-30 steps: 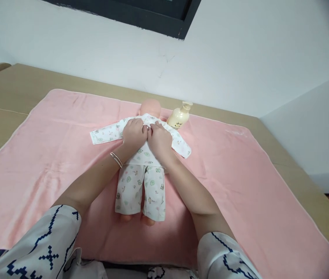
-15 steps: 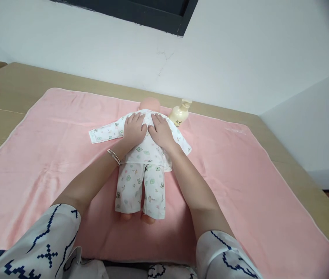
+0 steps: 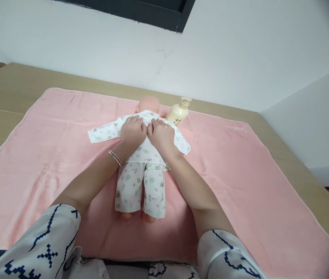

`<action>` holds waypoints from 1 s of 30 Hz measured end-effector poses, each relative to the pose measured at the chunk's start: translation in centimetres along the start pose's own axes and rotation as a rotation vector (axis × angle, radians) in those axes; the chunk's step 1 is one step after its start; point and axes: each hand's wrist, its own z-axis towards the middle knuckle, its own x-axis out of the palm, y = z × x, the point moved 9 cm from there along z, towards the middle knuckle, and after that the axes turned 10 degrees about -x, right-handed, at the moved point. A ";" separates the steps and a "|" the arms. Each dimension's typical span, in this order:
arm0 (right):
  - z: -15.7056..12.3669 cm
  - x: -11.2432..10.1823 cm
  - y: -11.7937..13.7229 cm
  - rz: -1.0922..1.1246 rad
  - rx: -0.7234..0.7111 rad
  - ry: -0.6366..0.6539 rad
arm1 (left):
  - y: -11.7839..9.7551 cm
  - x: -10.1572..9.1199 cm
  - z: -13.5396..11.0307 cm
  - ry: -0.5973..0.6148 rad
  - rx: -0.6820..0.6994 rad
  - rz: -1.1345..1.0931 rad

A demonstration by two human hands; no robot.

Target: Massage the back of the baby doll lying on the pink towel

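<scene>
In the head view, a baby doll (image 3: pixel 142 162) is seen lying flat on a pink towel (image 3: pixel 240 174) spread over a wooden table (image 3: pixel 4 89), its head (image 3: pixel 149 104) toward the wall and its feet toward the person. The doll is dressed in a printed white top (image 3: pixel 145 149) and matching trousers (image 3: pixel 140 190), with both sleeves spread out sideways. The left hand (image 3: pixel 133 131) is laid palm down on the doll's upper back, left of its midline, fingers together and slightly curled over the cloth near the collar; the right hand (image 3: pixel 162 135) is laid the same way just right of the midline, the two hands touching. Whether any cloth is pinched under the fingertips cannot be told; nothing is lifted. A cream pump bottle (image 3: pixel 178 111) is seen just beyond the doll's right shoulder, close to the head. The doll is judged light, with a soft body under thin, loose fabric that slides and bunches easily, so the garment alone would give a poor hold. A firmer hold is judged to lie around the torso under the arms, with the harder head supported.
</scene>
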 end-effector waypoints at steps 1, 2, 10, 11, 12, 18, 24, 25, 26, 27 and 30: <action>-0.1 -0.2 0.0 -0.013 0.015 -0.002 | 0.0 0.0 0.0 0.002 -0.007 0.001; -0.1 -0.3 0.0 -0.016 0.028 -0.003 | 0.0 0.1 0.1 0.005 -0.008 -0.002; 1.1 1.2 -1.5 0.195 -0.084 0.016 | 0.7 2.0 1.0 0.091 0.036 -0.065; 1.3 1.6 -1.7 0.214 -0.106 0.031 | 0.6 2.2 1.0 0.113 0.048 -0.069; 1.5 1.9 -1.8 0.226 -0.124 0.044 | 0.5 2.3 1.0 0.132 0.066 -0.072; 1.0 1.1 -0.7 0.189 -0.103 0.015 | -0.3 1.4 0.8 0.087 0.146 -0.074; -0.2 -0.7 0.6 0.086 -0.006 -0.017 | -0.1 0.3 0.3 -0.015 0.083 -0.054; -0.1 -0.7 0.4 0.096 0.006 -0.010 | 0.0 0.3 0.2 -0.014 0.061 -0.058; 0.0 -0.6 0.0 0.111 0.023 0.000 | 0.2 0.4 0.3 -0.011 0.040 -0.061; 0.2 -0.3 -0.6 0.134 0.040 0.011 | 0.3 0.5 0.4 -0.004 0.020 -0.063; 1.0 1.0 -2.0 0.219 0.027 0.049 | 0.7 1.4 0.8 0.057 -0.016 -0.052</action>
